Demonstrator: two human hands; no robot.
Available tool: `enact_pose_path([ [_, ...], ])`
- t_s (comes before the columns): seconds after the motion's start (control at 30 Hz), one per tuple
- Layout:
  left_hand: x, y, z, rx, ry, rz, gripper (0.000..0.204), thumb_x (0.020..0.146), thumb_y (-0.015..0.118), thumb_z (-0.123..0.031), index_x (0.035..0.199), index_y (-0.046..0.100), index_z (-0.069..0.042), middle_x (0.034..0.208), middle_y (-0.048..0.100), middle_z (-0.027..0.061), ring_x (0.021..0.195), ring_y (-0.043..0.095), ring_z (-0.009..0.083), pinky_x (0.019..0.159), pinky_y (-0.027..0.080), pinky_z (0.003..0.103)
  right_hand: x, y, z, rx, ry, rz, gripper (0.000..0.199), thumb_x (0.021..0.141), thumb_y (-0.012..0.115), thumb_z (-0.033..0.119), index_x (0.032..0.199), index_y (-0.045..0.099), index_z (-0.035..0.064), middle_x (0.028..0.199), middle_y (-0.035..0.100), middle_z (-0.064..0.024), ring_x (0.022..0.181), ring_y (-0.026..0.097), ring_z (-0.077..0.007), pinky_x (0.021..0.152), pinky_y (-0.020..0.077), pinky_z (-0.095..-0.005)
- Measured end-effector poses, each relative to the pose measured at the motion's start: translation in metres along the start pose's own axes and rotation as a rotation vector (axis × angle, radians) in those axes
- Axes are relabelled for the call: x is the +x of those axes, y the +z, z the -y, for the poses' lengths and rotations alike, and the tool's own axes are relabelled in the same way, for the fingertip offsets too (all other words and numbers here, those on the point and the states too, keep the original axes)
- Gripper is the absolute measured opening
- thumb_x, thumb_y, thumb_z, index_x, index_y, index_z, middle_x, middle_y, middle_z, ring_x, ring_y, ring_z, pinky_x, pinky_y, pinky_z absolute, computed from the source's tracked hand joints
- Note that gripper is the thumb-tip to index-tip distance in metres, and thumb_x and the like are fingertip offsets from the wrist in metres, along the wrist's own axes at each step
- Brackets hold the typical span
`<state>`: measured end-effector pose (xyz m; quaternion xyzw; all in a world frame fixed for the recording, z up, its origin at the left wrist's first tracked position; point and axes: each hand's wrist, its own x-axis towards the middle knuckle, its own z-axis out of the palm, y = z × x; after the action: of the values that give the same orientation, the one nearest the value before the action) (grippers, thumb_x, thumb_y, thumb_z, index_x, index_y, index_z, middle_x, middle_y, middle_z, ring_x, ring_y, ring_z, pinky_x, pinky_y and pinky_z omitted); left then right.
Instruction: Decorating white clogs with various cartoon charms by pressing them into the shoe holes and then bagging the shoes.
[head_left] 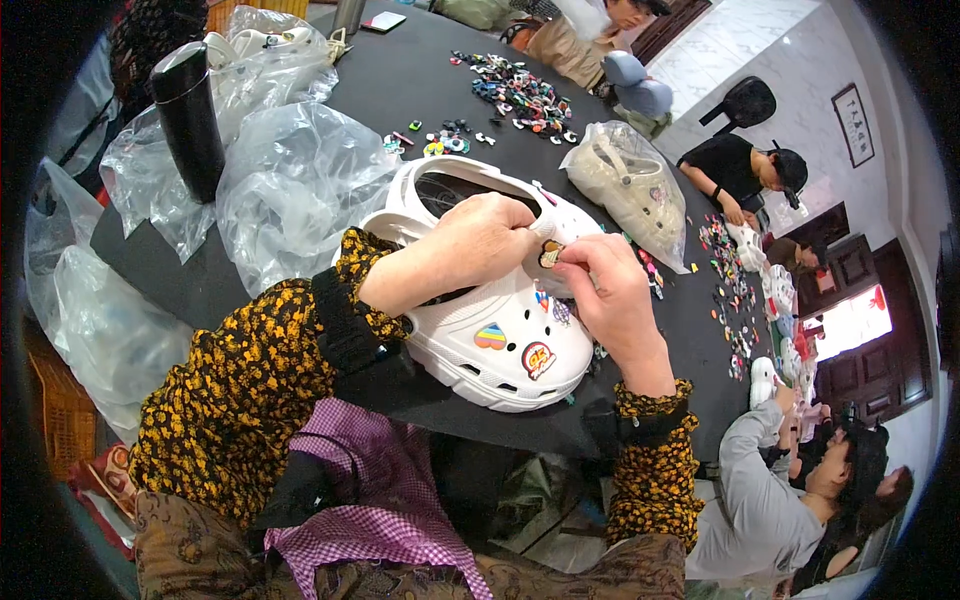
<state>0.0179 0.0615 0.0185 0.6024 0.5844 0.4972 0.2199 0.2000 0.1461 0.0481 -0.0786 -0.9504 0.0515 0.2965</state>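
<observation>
So there's a white clog (500, 340) lying on the dark counter (400, 80), right in the near middle, toe end toward the person. The left hand (478, 245) is clamped over the top of the clog, fingers curled down onto it, looks like it's there to pin the shoe so it doesn't slide. The right hand (612, 300) is pinching a small brown charm (551, 253) between thumb and fingertip, held right against the clog's upper where the holes are, so it's touching or just about. A few charms already sit in the front: a rainbow-striped one (490, 337) and a round red and yellow one (538, 359) just beside it.

Far across the counter there's a loose pile of charms (520, 90), well apart from the clog. To the right sits a bagged beige clog (632, 190), to the left crumpled clear plastic bags (290, 190) and a tall black flask (190, 120) standing upright. Other people are seated off to the right at another surface
</observation>
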Motion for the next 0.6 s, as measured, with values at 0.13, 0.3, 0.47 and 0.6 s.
enact_pose_path([
  [0.13,0.0,0.0,0.003,0.039,-0.05,-0.005,0.028,0.084,0.055,-0.024,0.084,0.067,0.002,0.076,0.065,0.0201,0.073,0.063,0.03,0.069,0.048,0.039,0.004,-0.005,0.006,0.017,0.07,0.068,0.009,0.076,0.068,0.009,0.078,0.062,0.0027,0.077,0.061,-0.0123,0.077,0.058,-0.0311,0.072,0.0444,-0.0403],
  [0.3,0.002,0.002,0.001,0.031,-0.055,0.026,0.026,0.084,0.055,-0.021,0.085,0.065,0.002,0.075,0.065,0.018,0.069,0.062,0.0227,0.066,0.047,0.036,0.009,-0.004,0.004,-0.103,0.105,0.143,0.017,0.078,0.068,0.02,0.072,0.063,0.004,0.072,0.062,-0.0122,0.073,0.06,-0.0304,0.071,0.0454,-0.0401],
  [0.47,0.0,-0.001,-0.003,0.092,0.024,-0.013,0.026,0.081,0.054,-0.022,0.08,0.066,0.0,0.08,0.062,0.0245,0.08,0.062,0.0402,0.071,0.047,0.046,0.018,-0.008,0.007,-0.268,0.172,0.245,0.027,0.077,0.067,0.029,0.07,0.064,0.0034,0.071,0.063,-0.0147,0.072,0.063,-0.0305,0.069,0.0483,-0.0419],
  [0.6,0.0,0.003,0.004,0.005,0.0,0.016,0.023,0.081,0.054,-0.019,0.082,0.064,0.002,0.078,0.062,0.0238,0.077,0.061,0.0386,0.071,0.047,0.044,0.018,-0.002,0.001,-0.228,0.196,0.169,0.026,0.071,0.074,0.026,0.067,0.06,0.0036,0.068,0.059,-0.0142,0.068,0.059,-0.0321,0.063,0.0456,-0.0418],
])
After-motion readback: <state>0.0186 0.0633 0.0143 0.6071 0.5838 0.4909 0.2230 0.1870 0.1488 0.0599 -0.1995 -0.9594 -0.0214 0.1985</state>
